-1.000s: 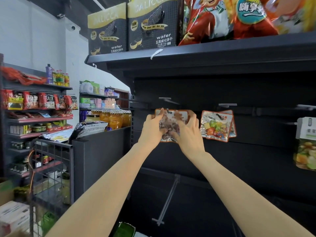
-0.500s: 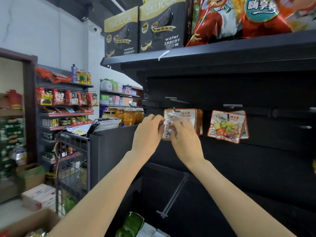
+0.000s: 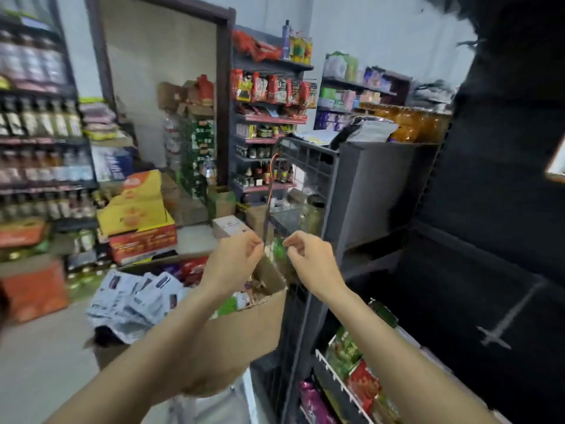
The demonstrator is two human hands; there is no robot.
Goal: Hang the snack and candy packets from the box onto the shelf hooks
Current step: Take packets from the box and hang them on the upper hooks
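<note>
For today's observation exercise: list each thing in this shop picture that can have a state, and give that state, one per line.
Left hand: fingers loosely curled, holding nothing.
Right hand: fingers loosely curled, holding nothing.
Cardboard box: open at the top, packets inside.
White packets: piled loosely at the box's left.
Black shelf unit: no packet visible on it here.

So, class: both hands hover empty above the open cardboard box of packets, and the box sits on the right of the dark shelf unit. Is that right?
Not quite. The head view shows both hands, left hand and right hand, empty above the cardboard box, but the box sits left of the dark shelf unit, not right.
</note>
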